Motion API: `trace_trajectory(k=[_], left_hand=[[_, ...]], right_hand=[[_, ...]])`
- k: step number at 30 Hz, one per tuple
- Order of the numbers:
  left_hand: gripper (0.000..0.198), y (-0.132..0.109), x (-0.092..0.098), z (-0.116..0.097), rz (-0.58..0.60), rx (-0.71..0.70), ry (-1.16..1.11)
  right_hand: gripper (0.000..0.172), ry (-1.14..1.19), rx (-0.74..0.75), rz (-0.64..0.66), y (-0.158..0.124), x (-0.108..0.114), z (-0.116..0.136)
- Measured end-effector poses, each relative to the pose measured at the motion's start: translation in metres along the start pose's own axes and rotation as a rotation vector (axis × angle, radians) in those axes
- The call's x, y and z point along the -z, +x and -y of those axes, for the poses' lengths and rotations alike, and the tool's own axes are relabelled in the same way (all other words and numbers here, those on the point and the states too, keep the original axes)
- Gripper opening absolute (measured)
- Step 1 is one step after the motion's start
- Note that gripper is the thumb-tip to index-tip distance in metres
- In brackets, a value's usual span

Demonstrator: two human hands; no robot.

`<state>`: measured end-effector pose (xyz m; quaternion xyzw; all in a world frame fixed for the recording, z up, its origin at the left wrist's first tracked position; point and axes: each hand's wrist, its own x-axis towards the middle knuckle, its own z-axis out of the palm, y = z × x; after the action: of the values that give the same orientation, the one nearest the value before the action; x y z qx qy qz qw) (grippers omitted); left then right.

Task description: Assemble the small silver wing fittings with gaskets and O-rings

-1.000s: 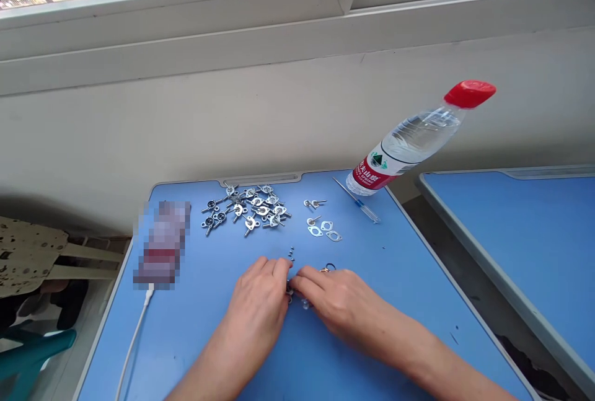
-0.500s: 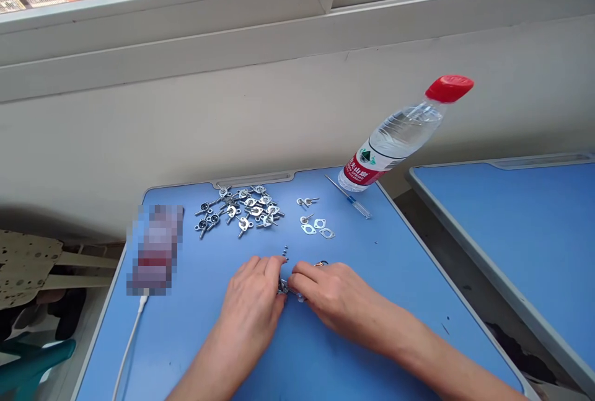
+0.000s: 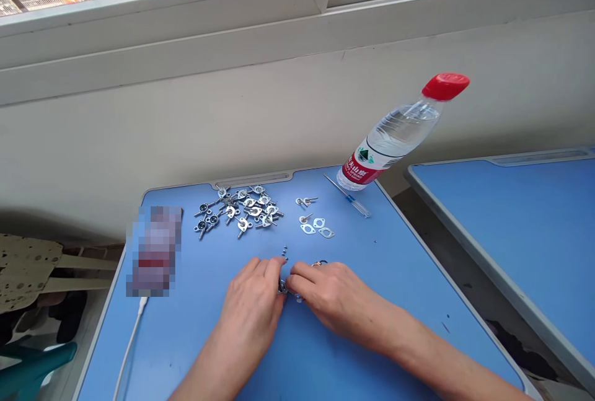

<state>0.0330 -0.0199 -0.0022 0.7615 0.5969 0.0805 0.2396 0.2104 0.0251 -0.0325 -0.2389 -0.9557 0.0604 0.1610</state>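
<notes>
My left hand (image 3: 248, 305) and my right hand (image 3: 323, 295) meet at the middle of the blue desk. Their fingertips pinch a small metal part (image 3: 282, 287), which is mostly hidden by my fingers. Just above them lie several tiny metal screws (image 3: 284, 253). A small dark and gold ring (image 3: 318, 263) sits beyond my right fingers. Farther back are a heap of metal key-shaped pieces (image 3: 238, 210) and several flat metal plates with holes (image 3: 316, 226).
A small screwdriver (image 3: 348, 196) and a red-capped water bottle (image 3: 395, 134) stand near the desk's back edge. At left, a pixelated object (image 3: 154, 251) has a white cable (image 3: 130, 351). Another blue desk (image 3: 511, 233) stands right, beyond a gap.
The view has shifted slightly, so the desk appears farther left and higher. My hands stay together on the small metal part, with only slight finger movement.
</notes>
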Motion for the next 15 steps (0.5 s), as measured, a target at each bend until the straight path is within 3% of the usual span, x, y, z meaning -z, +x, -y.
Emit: trace_trajectory(k=[4,7,11,15], left_hand=[[0.043,0.0,0.0,0.0,-0.006,-0.002,0.017],[0.042,0.0,-0.001,0.0,-0.007,-0.008,0.031],[0.044,0.0,-0.001,0.001,-0.014,-0.012,0.033],[0.044,-0.001,-0.001,0.002,-0.029,-0.015,0.033]], right_hand=[[0.029,0.083,-0.026,0.007,0.001,0.002,0.0],[0.021,0.317,-0.116,-0.021,0.005,0.016,-0.002],[0.026,0.577,-0.296,-0.072,0.01,0.038,-0.004],[0.032,0.622,-0.338,-0.142,0.011,0.047,-0.004]])
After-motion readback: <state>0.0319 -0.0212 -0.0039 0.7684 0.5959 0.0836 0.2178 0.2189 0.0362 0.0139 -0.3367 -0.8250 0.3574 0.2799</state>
